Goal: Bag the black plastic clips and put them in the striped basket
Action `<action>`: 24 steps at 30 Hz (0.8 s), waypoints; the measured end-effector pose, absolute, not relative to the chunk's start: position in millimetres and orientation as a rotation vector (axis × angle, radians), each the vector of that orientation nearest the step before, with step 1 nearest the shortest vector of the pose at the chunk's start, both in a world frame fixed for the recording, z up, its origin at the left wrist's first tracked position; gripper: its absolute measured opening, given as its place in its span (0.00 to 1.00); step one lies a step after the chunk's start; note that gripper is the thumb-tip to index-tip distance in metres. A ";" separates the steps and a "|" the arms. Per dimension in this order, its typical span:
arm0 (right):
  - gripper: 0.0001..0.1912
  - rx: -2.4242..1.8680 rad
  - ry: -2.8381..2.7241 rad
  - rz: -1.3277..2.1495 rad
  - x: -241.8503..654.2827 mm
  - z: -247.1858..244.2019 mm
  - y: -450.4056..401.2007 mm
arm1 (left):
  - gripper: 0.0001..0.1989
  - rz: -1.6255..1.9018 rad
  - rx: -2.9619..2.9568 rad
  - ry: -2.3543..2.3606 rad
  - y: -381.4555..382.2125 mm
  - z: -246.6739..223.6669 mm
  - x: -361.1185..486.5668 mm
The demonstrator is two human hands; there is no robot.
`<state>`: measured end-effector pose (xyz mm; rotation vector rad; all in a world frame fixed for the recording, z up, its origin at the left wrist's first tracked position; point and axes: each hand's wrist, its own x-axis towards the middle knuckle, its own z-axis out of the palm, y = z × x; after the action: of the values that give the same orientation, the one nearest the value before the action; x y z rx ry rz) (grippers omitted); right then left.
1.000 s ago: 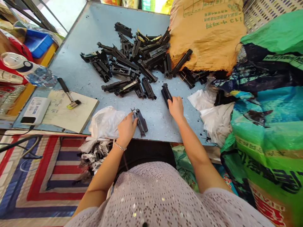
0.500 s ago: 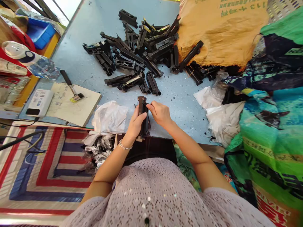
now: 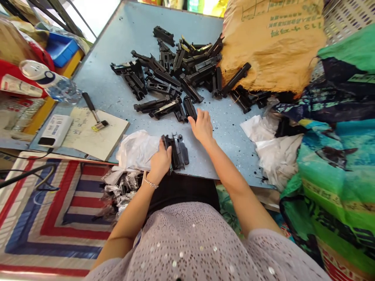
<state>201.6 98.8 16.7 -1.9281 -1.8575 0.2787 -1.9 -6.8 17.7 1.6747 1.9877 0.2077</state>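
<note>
Steadily, a striped red, white and blue surface (image 3: 83, 201) fills the lower left, below a speckled blue bench (image 3: 117, 37). At the bench's left side lie a white device (image 3: 60, 127) and a clear bottle (image 3: 63, 89) with a rounded white top, near a blue tray (image 3: 60, 48) just off the edge. A brush (image 3: 100, 125) with a black handle rests on a pad of paper (image 3: 114, 130) marked with handwriting. Beside it, crumpled white plastic (image 3: 136, 150) spreads close to the front edge.

The left hand (image 3: 159, 160), a bracelet at its wrist, has its grip closed on a black part (image 3: 168, 145) at the front of the bench, thumb laid along it. More black pieces (image 3: 183, 152) sit just to its right. Behind, a loose pile of similar parts (image 3: 164, 72) covers the middle of the bench, pieces lying at many angles.

The right hand (image 3: 202, 125), palm down, reaches to the pile's nearest piece (image 3: 190, 107); whether its grip is closed on that piece cannot be told. Farther right, an orange sack (image 3: 272, 50) stands against the pile, with crumpled white material (image 3: 277, 150) and green-and-blue bags (image 3: 342, 168) beyond.
</note>
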 end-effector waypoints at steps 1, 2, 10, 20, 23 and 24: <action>0.26 -2.007 -1.853 0.304 207.2 13.7 113.4 | 0.36 0.146 1.718 1.988 -7.0 16.9 1.4; 0.26 -2.062 -1.843 0.357 212.3 11.4 121.7 | 0.36 0.122 1.752 1.997 -7.0 17.2 3.6; 0.27 -1.456 -1.810 0.533 208.3 26.6 3.4 | 0.34 1.109 1.286 1.270 7.5 36.1 18.5; 0.31 -1.442 -2.019 0.328 196.1 57.9 45.7 | 0.22 1.008 0.929 1.032 -7.0 59.4 37.4; 0.30 -1.305 -2.129 0.369 186.9 56.6 20.7 | 0.23 1.089 0.903 1.130 -4.1 57.0 30.7; 0.29 -1.195 -2.195 0.347 182.9 53.8 7.8 | 0.24 1.096 0.887 1.153 -2.1 55.4 26.8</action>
<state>182.9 7.8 53.8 -1.1951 -2.1949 0.3474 26.8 -2.1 55.4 0.8867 1.1533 1.0956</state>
